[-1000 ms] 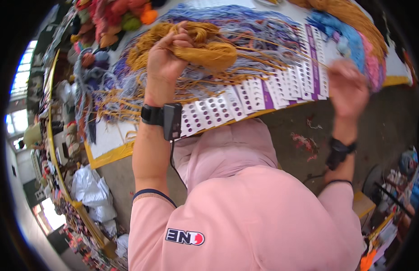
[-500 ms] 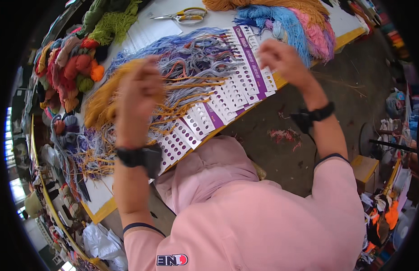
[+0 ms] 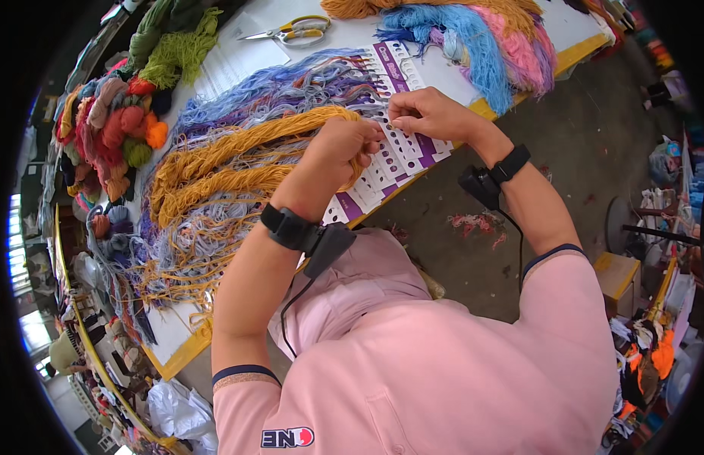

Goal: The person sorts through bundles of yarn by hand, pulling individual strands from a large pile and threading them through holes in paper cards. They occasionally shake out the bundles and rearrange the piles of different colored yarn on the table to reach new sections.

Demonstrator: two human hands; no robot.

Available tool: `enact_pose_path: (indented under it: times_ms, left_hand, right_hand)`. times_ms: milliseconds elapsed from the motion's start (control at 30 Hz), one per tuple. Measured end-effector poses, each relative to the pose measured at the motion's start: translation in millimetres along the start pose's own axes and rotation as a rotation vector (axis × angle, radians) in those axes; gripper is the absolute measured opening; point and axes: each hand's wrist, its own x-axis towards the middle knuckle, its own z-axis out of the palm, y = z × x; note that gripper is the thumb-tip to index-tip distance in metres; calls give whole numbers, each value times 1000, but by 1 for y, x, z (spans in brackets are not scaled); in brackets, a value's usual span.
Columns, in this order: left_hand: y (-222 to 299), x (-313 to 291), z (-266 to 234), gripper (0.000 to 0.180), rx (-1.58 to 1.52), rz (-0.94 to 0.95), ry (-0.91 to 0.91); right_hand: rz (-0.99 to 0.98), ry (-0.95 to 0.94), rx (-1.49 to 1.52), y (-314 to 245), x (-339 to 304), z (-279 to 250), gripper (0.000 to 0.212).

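While the mustard skein (image 3: 238,145) is laid across the blue-grey threads (image 3: 208,236), its long axis is directed from near left to far right. Its bulk is placed left of the left hand (image 3: 347,145), the nearer one; by those curled fingers its right end is held, the exact grip being hidden. Over the punched cards (image 3: 371,195), just to the right, the right hand (image 3: 429,114) is poised, thumb and forefinger drawn together; whether a strand is pinched cannot be told.

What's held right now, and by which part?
Left hand: the golden-yellow skein, by its right end. Right hand: can't tell whether it pinches a strand.
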Motion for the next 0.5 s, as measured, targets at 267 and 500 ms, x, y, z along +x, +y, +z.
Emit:
enact_pose_path:
  times_ms: [267,500]
  left_hand:
    - [-20,21,11,3,82,153,141]
    - [-12,14,16,7,900,333,339]
  right_hand:
    - [-3,-69,-53,4,5,-3,10]
    - [-17,-65,-14,8,5,-4,8]
